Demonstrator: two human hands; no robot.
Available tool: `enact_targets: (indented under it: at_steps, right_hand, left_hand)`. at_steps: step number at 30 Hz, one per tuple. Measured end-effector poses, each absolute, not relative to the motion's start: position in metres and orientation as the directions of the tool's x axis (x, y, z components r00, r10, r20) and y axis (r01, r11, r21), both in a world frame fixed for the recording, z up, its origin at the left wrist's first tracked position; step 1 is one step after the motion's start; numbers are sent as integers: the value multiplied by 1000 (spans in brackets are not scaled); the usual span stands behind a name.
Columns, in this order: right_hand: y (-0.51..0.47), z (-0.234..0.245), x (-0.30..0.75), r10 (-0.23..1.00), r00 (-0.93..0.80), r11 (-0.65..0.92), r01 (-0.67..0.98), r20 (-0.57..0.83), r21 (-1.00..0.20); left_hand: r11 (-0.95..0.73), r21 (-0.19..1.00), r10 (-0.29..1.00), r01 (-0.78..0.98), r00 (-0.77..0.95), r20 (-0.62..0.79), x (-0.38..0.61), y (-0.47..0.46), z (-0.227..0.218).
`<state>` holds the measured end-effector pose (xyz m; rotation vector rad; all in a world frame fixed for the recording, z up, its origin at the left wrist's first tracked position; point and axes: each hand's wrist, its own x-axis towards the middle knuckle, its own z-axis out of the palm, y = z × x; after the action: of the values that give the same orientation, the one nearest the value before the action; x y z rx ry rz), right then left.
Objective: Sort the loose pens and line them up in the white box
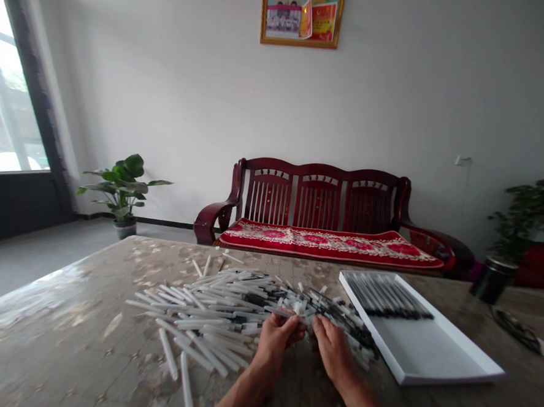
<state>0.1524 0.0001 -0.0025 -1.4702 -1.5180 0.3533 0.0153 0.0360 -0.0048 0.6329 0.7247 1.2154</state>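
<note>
We judge the step in hand to be fine fingertip work: our left hand (277,333) seems clamped on a slim, translucent plastic tube (282,311) beside the heap of frosted white plastic tubes (210,331); our right hand (330,346) sits just apart (its grip we cannot tell). The next move calls for careful alignment near the shallow, white rectangular tray (440,353).

Wooden bench (320,205) by wall (192,98); framed picture (304,14) above; potted plant (124,187) left.
</note>
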Motion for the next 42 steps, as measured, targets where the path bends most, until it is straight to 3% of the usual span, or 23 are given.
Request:
enact_targets:
  at_steps: [6, 11, 14, 20, 26, 29, 33, 35, 38, 42]
  right_hand:
    - [0, -2, 148, 903, 196, 229, 532, 382, -815]
    - [3, -3, 144, 941, 257, 134, 307, 218, -942]
    - [1, 1, 139, 955, 253, 104, 204, 155, -973]
    - [-2, 5, 137, 983, 143, -103, -82, -114, -991]
    - [2, 6, 159, 996, 76, -35, -228, -53, -973]
    - [0, 5, 167, 996, 86, 20, -147, 7, -989]
    - [-3, 6, 165, 991, 117, 63, 16, 65, -998]
    - [-2, 7, 166, 988, 142, 59, 56, 66, -997]
    - [4, 9, 181, 946, 297, 86, 159, 131, -984]
    - [12, 3, 219, 789, 476, 89, 536, 388, -839]
  left_hand:
    - [237, 768, 970, -595, 191, -151, 15, 36, -5]
    - [213, 783, 975, -584, 180, -131, 16, 35, -4]
    - [193, 786, 979, -587, 167, -116, 16, 34, -3]
    - [101, 815, 978, -570, 207, 24, 15, 31, 3]
    - [392, 810, 858, -436, 492, -151, 4, 32, 11]
    - [572, 786, 656, -235, 707, -265, -4, 29, 17]
    - [592, 790, 532, -162, 815, -231, -10, 22, 19]
    - [568, 800, 560, -192, 803, -205, -10, 21, 17]
    - [523, 785, 704, -332, 688, -177, -6, 27, 12]
    - [374, 724, 905, -580, 399, -148, 0, 43, 8]
